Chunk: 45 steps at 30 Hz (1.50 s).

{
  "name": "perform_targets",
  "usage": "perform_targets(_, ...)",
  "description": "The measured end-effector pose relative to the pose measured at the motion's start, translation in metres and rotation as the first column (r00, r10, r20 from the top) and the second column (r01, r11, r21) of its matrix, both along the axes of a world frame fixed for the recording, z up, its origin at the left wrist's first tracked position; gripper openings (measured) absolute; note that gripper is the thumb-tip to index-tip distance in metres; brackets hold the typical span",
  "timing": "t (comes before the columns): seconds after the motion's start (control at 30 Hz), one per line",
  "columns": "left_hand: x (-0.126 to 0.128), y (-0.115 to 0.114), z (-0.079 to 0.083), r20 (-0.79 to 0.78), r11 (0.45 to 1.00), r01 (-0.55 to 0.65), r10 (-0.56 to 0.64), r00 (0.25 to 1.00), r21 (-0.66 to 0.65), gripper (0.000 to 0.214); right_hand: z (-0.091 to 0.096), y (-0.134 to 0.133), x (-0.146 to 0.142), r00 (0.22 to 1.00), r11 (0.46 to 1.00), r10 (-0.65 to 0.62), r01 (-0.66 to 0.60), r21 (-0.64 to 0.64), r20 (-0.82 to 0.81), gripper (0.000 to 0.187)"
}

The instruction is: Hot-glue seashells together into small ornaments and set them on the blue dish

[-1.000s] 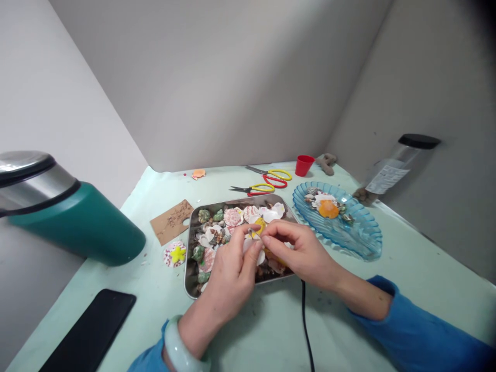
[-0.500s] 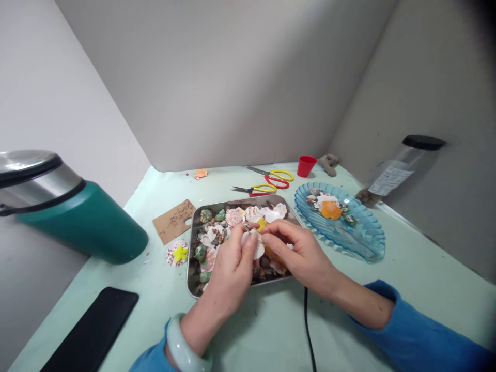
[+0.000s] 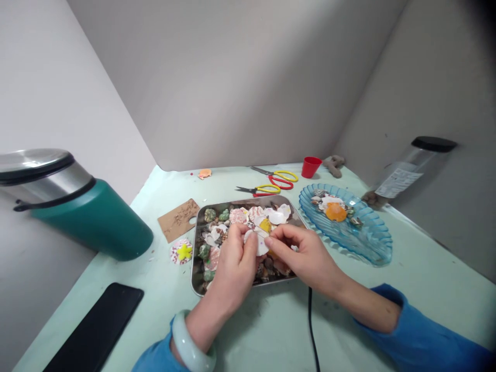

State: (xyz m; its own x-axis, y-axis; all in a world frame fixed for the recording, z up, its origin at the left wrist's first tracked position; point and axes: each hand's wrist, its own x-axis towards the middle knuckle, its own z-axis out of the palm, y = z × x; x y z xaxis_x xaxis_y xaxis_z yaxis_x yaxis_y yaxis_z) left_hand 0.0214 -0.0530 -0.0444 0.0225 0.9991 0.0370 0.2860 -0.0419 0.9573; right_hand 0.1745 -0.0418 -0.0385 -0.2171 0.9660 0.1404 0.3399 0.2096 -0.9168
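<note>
Metal tray [image 3: 195, 253] under your pinched hands [image 3: 234, 274], what they hold unclear, bare table [image 3: 267, 330] lower centre, tray slightly further right in frame than before

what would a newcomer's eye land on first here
Probably the big teal bottle with a silver-coloured top, looming at the left edge of the picture. Next, likely the middle, where the bare left hand and right hand come close together over a shallow rectangular metal tray of seashells. To its right, a bright orange shell stands out in a translucent blue scalloped dish.
</note>
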Motion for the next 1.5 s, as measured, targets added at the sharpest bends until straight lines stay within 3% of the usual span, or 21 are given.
perform_targets(0.3, 0.001, -0.002, 0.009, -0.164, 0.995, -0.059, 0.072, 0.984, 0.080, 0.015, 0.004, -0.001, -0.002, 1.000, 1.000, 0.002, -0.002, -0.016, -0.001, 0.027)
perform_targets(0.83, 0.001, 0.000, 0.003, -0.101, 0.998, -0.036, 0.040, 0.994, 0.041, 0.015, 0.004, 0.002, -0.001, 1.000, 0.999, -0.015, 0.014, -0.035, -0.009, 0.028)
perform_targets(1.5, 0.002, -0.002, 0.010, -0.038, 0.999, -0.032, 0.032, 0.999, -0.001, 0.016, 0.001, 0.001, 0.000, 1.000, 0.995, 0.006, -0.008, -0.096, -0.022, 0.027)
